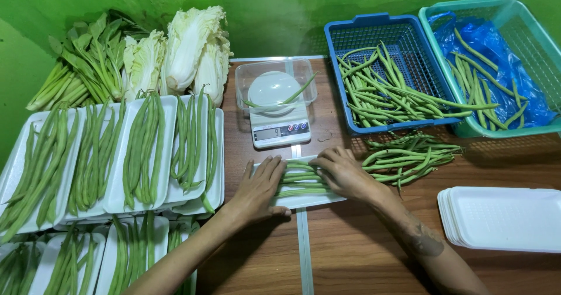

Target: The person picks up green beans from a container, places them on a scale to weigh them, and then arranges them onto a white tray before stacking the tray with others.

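- A brown wooden table (pixel 350 254) is seen before a green wall (pixel 274 8).
- The fingers of the left hand (pixel 257 191) are spread flat, laid on the left end of a white foam tray (pixel 304 200).
- The fingers of the right hand (pixel 345 174) are curved over the green beans (pixel 301 178) that are placed on this tray; nothing is gripped.
- Just behind, one bean is kept in a clear container on a small scale (pixel 279 130).
- Loose beans (pixel 409 157) are found to the right, before a blue basket (pixel 380 73).
- Filled trays (pixel 117 154) are arranged at the left.
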